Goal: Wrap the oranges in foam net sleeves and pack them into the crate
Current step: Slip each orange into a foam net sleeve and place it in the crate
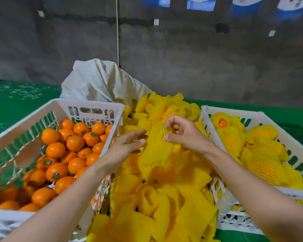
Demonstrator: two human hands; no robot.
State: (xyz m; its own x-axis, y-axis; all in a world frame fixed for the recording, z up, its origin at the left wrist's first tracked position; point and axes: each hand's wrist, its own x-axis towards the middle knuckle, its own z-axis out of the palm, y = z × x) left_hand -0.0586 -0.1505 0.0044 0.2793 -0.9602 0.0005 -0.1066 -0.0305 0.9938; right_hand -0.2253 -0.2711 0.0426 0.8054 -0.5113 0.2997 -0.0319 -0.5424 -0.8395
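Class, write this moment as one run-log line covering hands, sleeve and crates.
left hand: pinches foam sleeve | right hand: pinches same sleeve | left crate: bare oranges | right crate: wrapped oranges

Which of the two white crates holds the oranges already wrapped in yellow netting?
The crate on the person's right: its contents are covered in yellow foam sleeves. The left crate holds bare oranges, some with stickers.

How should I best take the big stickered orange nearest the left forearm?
Grip the orange by its upper half, fingers coming down from above. Its round top is free, while neighbouring oranges crowd its lower sides in the crate.
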